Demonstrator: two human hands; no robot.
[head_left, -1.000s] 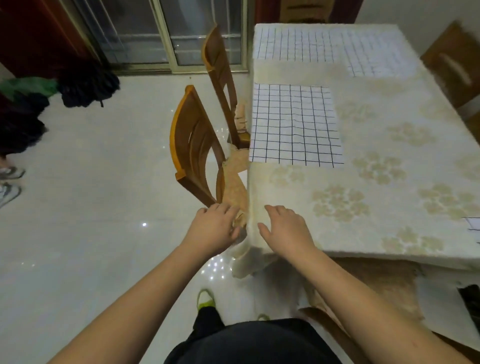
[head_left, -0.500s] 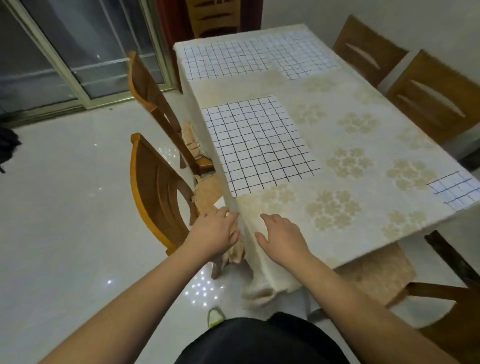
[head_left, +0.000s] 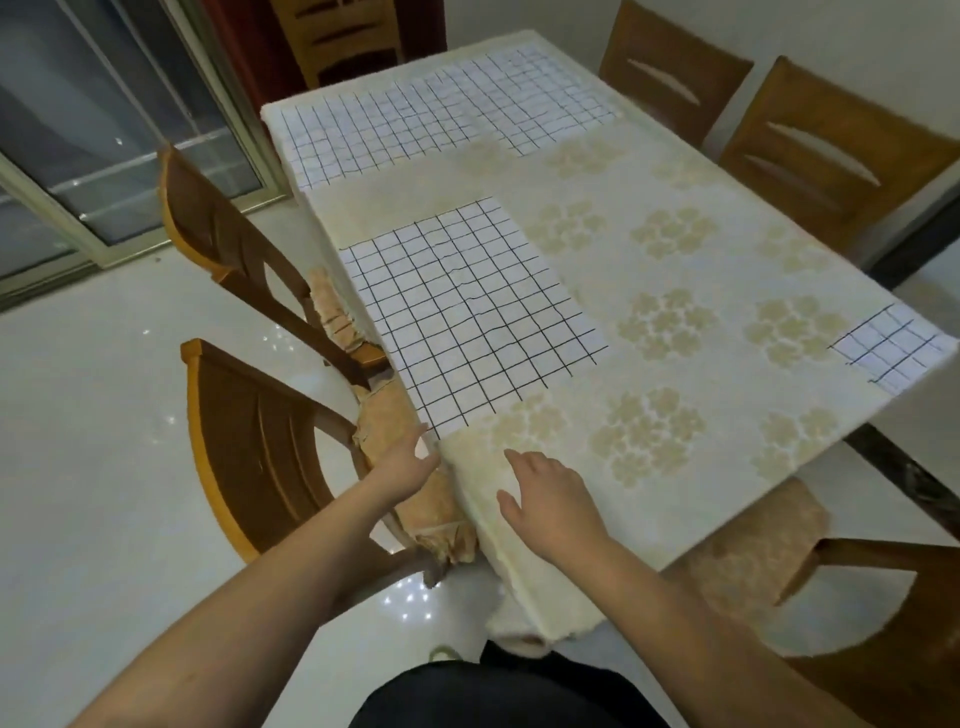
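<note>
Under right hand (head_left: 550, 499): tablecloth (head_left: 597, 260) (grid-patched)

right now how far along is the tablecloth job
Looks mostly done: the tablecloth lies flat out to the far end. In hand: the left hand touches its side edge by the near corner, and the right hand rests flat on it. Left to do: the corner fold hanging down looks bunched and likely needs straightening.
</note>
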